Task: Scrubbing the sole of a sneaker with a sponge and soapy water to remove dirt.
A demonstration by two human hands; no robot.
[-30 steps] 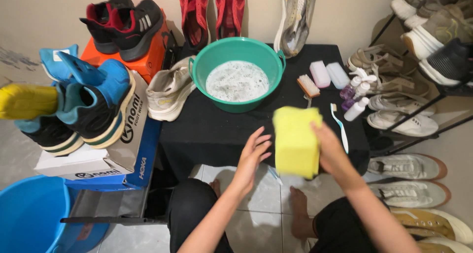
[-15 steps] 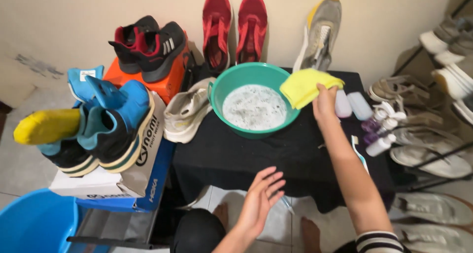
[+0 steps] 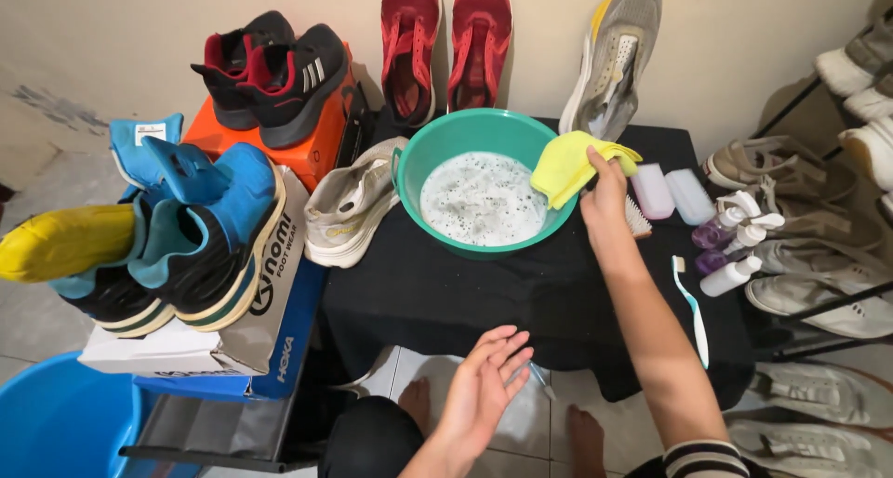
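Yellow cloth held at the rim of a green basin of foamy water

A black-draped table [image 3: 446, 301] carries the green basin [image 3: 423, 166], foam inside, with a beige sneaker [image 3: 349, 208] touching its left side; the right hand [image 3: 605, 194] has its fingers closed on a yellow cloth [image 3: 567, 166] draped over the basin's right rim, the left hand [image 3: 484, 385] hangs open and empty below the table edge, and a teal toothbrush [image 3: 690, 309] lies right of the forearm
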